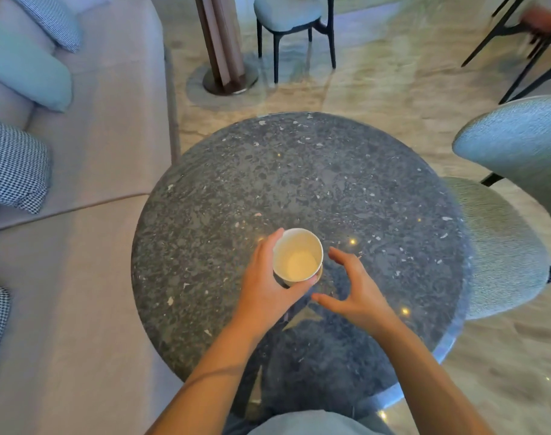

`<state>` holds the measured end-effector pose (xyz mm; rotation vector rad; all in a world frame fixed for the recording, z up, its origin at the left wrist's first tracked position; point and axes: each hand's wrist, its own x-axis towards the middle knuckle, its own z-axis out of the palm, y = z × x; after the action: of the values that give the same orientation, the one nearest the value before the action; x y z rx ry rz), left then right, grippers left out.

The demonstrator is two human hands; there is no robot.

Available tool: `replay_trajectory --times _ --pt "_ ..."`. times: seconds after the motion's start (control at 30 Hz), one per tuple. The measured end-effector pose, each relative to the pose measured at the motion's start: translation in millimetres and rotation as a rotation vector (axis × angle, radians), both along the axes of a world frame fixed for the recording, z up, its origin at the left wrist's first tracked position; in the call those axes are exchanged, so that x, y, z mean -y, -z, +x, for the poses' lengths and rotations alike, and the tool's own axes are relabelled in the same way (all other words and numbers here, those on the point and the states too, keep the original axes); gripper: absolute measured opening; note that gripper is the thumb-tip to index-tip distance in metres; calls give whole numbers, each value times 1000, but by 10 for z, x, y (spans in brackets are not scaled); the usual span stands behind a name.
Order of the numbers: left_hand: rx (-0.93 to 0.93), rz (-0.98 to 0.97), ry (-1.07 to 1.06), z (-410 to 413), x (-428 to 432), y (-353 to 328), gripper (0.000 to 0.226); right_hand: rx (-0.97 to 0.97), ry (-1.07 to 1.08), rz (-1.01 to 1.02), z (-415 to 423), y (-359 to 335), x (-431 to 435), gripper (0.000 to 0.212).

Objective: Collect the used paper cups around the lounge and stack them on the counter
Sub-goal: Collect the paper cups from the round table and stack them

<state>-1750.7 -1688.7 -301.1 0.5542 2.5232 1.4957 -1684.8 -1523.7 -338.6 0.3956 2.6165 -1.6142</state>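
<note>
Head view: the left hand [265, 285] clamps its fingers round the white paper cup [297, 255], the right hand [354, 291] holds its fingers apart nearby; a tight squeeze may crumple the cup.

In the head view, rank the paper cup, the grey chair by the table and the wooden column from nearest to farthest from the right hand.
1. The paper cup, just left of the right hand, held by the left hand.
2. The grey chair, at the right edge of the table.
3. The wooden column, far beyond the table.
</note>
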Motion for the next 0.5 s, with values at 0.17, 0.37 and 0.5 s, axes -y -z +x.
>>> replay_trajectory --times 0.17,0.37,0.5 --pt "-20 -140 34 4 -55 191 85 -2 -1 3 58 99 -25 87" --pt "-20 -212 61 18 -85 337 84 -8 2 20 91 114 -47 87" --pt "20 -234 73 25 -92 393 89 -15 -4 14 114 69 -66 87"
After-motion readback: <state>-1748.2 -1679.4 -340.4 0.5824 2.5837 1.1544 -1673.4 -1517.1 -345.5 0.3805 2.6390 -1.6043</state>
